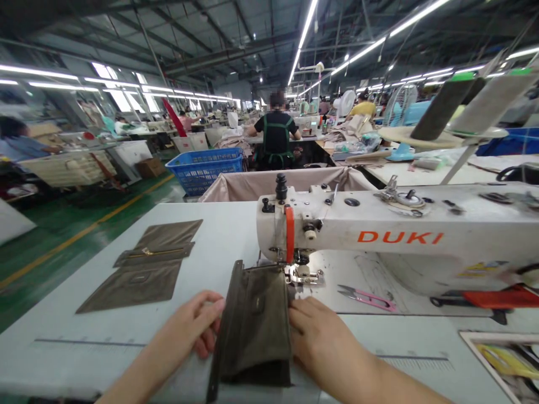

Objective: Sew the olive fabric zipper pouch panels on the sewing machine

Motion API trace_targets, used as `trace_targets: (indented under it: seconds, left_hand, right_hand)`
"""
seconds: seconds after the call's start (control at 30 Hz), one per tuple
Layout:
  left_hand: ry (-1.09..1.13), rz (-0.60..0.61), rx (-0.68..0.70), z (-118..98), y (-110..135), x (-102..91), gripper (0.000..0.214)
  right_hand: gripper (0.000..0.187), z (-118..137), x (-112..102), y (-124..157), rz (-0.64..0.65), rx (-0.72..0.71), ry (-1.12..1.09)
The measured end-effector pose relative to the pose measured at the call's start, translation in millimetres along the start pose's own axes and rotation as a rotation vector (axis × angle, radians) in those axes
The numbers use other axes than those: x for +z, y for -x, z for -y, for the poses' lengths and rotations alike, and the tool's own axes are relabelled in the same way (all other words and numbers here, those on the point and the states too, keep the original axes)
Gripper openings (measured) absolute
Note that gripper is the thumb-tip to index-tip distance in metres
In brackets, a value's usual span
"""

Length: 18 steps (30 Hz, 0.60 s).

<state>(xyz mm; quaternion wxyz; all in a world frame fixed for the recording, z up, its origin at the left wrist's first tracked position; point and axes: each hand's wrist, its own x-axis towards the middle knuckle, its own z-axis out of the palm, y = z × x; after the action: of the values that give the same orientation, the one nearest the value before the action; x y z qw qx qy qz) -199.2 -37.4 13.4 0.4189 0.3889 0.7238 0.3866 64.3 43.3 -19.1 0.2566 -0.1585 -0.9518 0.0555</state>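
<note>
Head view: cloth at a sewing machine, steadied by 2 bare hands. The dark cloth piece (261, 331) lies on the pale table (227, 230), its upper right corner at the metal foot (303, 275) of the sewing machine (337, 224); whether any cloth lies under the foot cannot be told. The left hand (197, 322) is at the left edge, thumb and fingers bent toward each other; whether they pinch the cloth cannot be told. The right hand (314, 325) lies along the right edge, fingertips hidden, so its hold likewise cannot be told. Good handling would keep the right edge straight and in line with the foot, the layers level, and the pressure light, since a tug could skew the cloth. The near end shows a dark gap, a likely place for layers to slip. Fingertips are best kept clear of the foot. A 2nd dark piece (126, 289), with a zipper (168, 251), lies flat at left; pink snips (370, 298) rest right of the foot.
</note>
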Motion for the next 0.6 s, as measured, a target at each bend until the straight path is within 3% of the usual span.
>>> trace_targets:
  seconds: [0.07,0.1,0.2,0.27,0.37,0.6]
  left_hand:
    - [-0.498,-0.240,0.375,-3.6,12.7,-11.1,0.056]
    - [-0.672,-0.270,0.572,-6.6,20.1,-9.4,0.055]
    - [-0.975,-0.018,1.065,-12.1,39.8,23.3,0.050]
    - [-0.987,0.026,1.314,-8.7,46.1,53.1,0.030]
    - [-0.891,0.010,1.391,2.6,46.6,78.5,0.032]
    - [-0.878,0.107,1.296,13.2,43.9,71.2,0.035]
  right_hand:
    - [0.021,15.2,8.7,14.5,-0.121,-0.031,0.018]
    - [0.022,22.0,13.3,21.6,-0.189,-0.030,0.020]
    - [0.025,36.8,22.5,38.0,-0.329,-0.016,0.016]
    - [0.025,42.0,22.3,44.2,-0.374,-0.034,0.012]
    - [0.021,46.4,15.6,49.0,-0.374,-0.021,0.005]
    - [0.021,50.6,8.6,53.8,-0.395,0.064,-0.090]
